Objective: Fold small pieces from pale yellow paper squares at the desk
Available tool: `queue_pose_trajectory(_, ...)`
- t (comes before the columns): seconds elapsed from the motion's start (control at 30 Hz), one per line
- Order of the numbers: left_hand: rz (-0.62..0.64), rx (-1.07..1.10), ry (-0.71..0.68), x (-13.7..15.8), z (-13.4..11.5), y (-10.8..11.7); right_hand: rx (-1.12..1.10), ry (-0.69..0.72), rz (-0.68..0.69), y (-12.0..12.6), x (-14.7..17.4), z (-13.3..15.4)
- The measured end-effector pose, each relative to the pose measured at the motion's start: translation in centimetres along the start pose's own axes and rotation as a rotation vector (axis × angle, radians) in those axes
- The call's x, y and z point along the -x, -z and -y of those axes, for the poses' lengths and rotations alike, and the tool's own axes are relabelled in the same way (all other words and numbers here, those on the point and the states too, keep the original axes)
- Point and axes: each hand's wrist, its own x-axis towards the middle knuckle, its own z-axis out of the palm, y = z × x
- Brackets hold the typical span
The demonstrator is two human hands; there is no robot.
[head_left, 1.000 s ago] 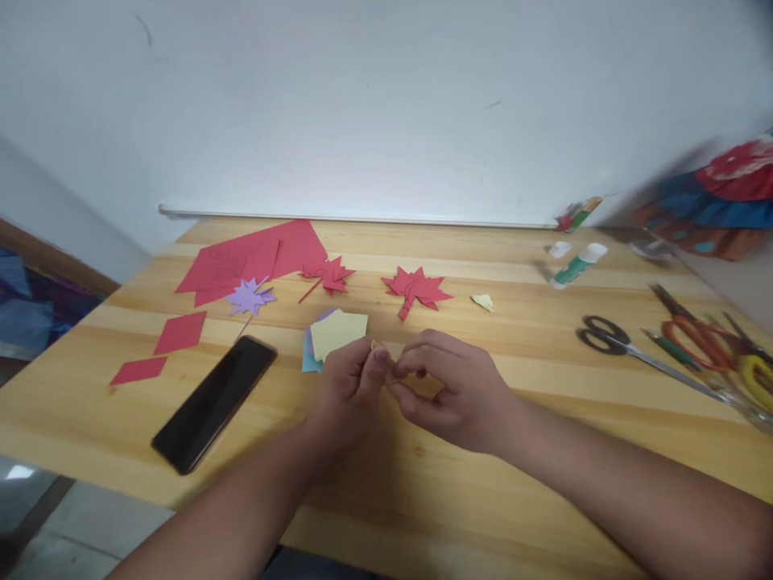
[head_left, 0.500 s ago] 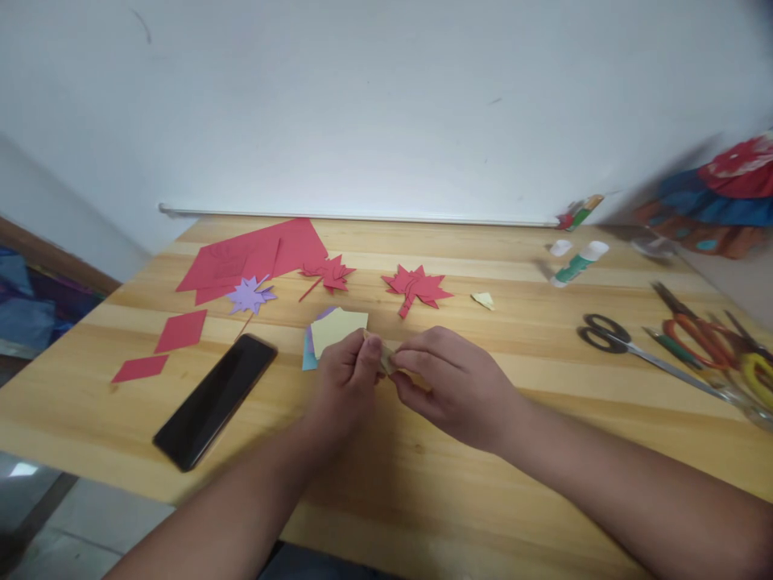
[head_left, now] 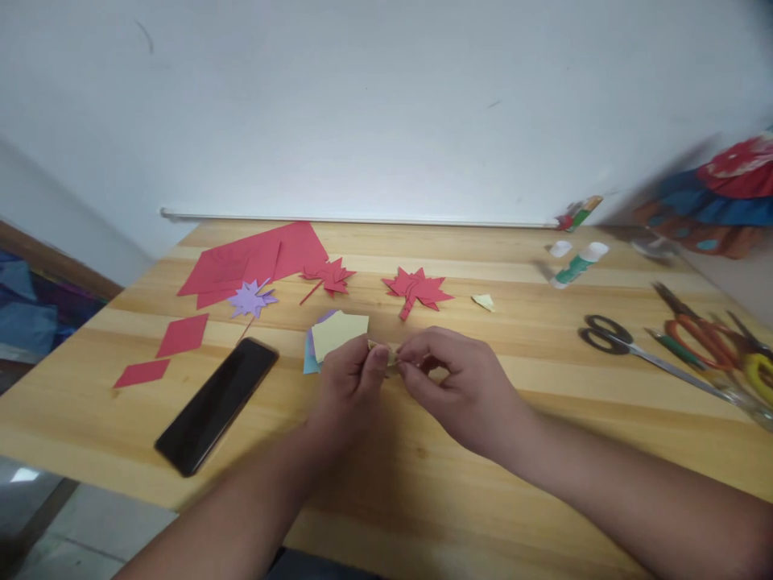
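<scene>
Between my two hands is a small piece of pale yellow paper (head_left: 391, 355), mostly hidden by my fingers. My left hand (head_left: 353, 379) is closed, pinching it between thumb and curled fingers. From the other side, my right hand (head_left: 456, 379) pinches the paper's edge with thumb and fingertips. Just behind my left hand lies a small stack of yellow, purple and blue paper (head_left: 339, 332). Farther back rest two red paper leaves, one at centre (head_left: 418, 287) and one to its left (head_left: 331, 275). A yellow scrap (head_left: 484, 302) lies to their right.
At left are a black phone (head_left: 217, 405), red paper diamonds (head_left: 182, 334), a purple paper leaf (head_left: 252, 299) and red sheets (head_left: 259, 259). To the right are a glue stick (head_left: 580, 264), its white cap (head_left: 560, 248), black-handled scissors (head_left: 609, 334) and orange-handled scissors (head_left: 694, 334). A whiteboard (head_left: 362, 113) stands behind.
My right hand has shifted slightly right, and its thumb and fingertips have closed at the yellow paper's edge. My left hand keeps its hold. The whole view has tilted a little.
</scene>
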Motion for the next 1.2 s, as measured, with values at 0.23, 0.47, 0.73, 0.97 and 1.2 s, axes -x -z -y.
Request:
queue_pose_trajectory(0.23, 0.008, -0.013, 0.065, -0.11, -0.23, -0.10, 0.180, 0.135, -0.019, 0.03, 0.40, -0.57)
queue_pose_trajectory(0.47, -0.038, 0.031, 0.155, -0.12, 0.26, -0.21, 0.131, 0.145, 0.006, -0.07, 0.36, -0.44)
queue_pose_trajectory(0.73, -0.019, 0.084, 0.158, 0.00, 0.21, -0.29, -0.043, -0.026, -0.010, -0.19, 0.17, -0.23)
queue_pose_trajectory(0.97, -0.005, -0.036, 0.021, 0.29, -0.37, -0.06, -0.206, -0.238, -0.021, -0.50, 0.21, -0.29)
queue_pose_trajectory(1.2, 0.064, -0.120, -0.013, 0.58, -0.20, -0.10, -0.371, -0.428, -0.036, -0.70, -0.08, -0.55)
